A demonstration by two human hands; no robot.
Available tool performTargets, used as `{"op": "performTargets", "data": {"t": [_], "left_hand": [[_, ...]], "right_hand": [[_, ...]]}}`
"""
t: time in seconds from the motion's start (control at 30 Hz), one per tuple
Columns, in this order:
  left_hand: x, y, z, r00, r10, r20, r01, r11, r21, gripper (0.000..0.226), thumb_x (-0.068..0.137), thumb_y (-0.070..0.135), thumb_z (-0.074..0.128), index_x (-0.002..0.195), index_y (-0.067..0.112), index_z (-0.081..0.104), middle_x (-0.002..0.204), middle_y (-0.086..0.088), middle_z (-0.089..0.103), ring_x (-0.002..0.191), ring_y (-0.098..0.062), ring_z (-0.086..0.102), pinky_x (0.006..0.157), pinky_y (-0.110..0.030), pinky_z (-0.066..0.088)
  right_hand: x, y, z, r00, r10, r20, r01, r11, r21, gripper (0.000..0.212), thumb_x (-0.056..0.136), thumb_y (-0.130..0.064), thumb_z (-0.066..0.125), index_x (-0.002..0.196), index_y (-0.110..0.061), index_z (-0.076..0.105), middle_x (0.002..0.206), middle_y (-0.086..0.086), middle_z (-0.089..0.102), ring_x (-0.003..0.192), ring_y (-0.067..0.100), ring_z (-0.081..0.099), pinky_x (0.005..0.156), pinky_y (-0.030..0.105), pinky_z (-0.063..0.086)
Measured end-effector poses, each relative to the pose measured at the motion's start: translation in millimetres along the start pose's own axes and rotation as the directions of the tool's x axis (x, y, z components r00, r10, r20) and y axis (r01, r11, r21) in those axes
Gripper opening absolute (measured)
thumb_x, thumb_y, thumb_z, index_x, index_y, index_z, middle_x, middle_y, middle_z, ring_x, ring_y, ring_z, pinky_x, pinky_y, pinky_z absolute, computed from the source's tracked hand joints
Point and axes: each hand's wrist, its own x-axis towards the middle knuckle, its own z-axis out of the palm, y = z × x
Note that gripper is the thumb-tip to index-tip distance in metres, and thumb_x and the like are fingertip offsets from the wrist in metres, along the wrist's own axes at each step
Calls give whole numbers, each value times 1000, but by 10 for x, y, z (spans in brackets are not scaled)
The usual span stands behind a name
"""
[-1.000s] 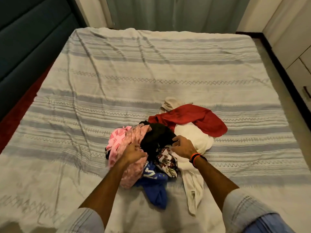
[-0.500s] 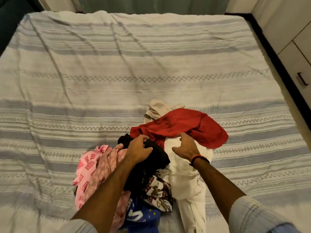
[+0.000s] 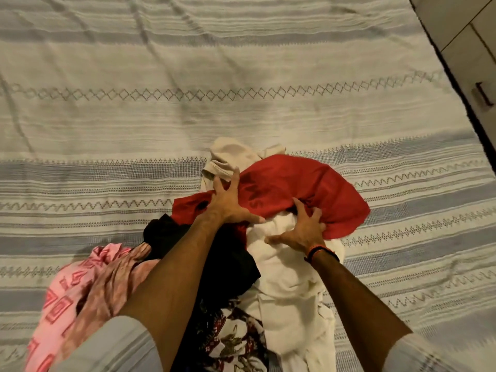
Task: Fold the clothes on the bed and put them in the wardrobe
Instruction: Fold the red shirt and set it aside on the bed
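0 garments look folded so far: the whole pile sits crumpled on the striped bed cover (image 3: 241, 63), and the wardrobe step is untouched. The white garment (image 3: 290, 277) runs lengthwise toward the person, under the red shirt (image 3: 300, 189), whose long axis lies across the bed, left to right. The left hand (image 3: 228, 205) presses the shirt with fingers spread; the right hand (image 3: 303, 229) curls into its lower edge, seemingly gathering fabric.

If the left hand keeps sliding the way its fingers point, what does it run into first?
Probably the beige garment bunched just beyond the fingertips of the left hand, which lies spread on the red garment. Past it lies only bedspread. Depth is hard to judge.
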Motion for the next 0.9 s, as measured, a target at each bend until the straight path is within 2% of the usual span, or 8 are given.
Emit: {"op": "performTargets", "data": {"t": [0.07,0.17,0.27,0.37,0.5,0.67,0.77,0.9], "left_hand": [[48,-4,69,999,11,53,-14,999,50,150,43,63,89,150,45,-14,162,-12,-12,148,-41,9,117,-55,24],[-21,14,127,997,22,77,-9,986,-165,140,43,58,91,155,37,10,161,-5,22,143,-28,32,116,-44,32],[-234,-15,161,998,8,58,10,955,-297,123,53,41,93,153,30,22,153,-3,38,135,-25,43,112,-35,36],[-525,-82,102,1000,-25,-14,17,906,-423,104,46,34,90,137,35,40,134,-3,56,113,-23,57,101,-37,47],[-1024,-94,-74,989,-29,-147,-57,836,-546,85,47,24,86,122,37,45,118,2,60,102,-19,62,94,-36,51],[-1812,-36,-546,948,-49,-316,-166,767,-619,90,50,22,87,128,36,45,119,2,61,98,-17,64,88,-39,56],[-2365,40,-947,908,-30,-417,-264,733,-627,93,47,22,84,130,36,45,123,2,59,104,-17,64,87,-37,57],[-3148,130,-1547,815,16,-579,-417,710,-567,88,47,17,82,127,33,49,128,2,57,113,-19,61,88,-34,56]], "right_hand": [[14,47,34,998,-59,-23,62,986,157,112,51,-39,95,146,-35,34,146,12,21,129,39,37,109,42,39],[-91,-25,129,994,-107,28,93,943,319,91,54,-30,93,135,-27,51,128,8,44,111,25,52,100,30,45],[-269,-101,279,990,-113,81,52,838,543,91,37,-38,85,123,-31,58,119,2,63,106,22,63,96,42,52],[-514,-138,308,976,-173,131,54,778,626,92,37,-34,84,124,-27,55,118,0,64,107,20,63,98,44,51],[-965,-299,134,955,-256,150,89,730,678,86,57,-3,85,133,-16,47,120,5,61,104,19,61,93,31,52],[-1627,-737,-114,933,-353,68,201,669,716,100,37,-25,83,131,-25,49,127,9,56,113,27,59,97,47,51],[-2081,-1053,-319,899,-437,25,283,623,730,97,38,-23,83,129,-27,50,127,9,54,113,29,59,96,51,52],[-2771,-1528,-642,811,-582,-60,424,515,745,93,46,-16,84,131,-26,49,127,9,57,113,29,60,94,51,54]]}}
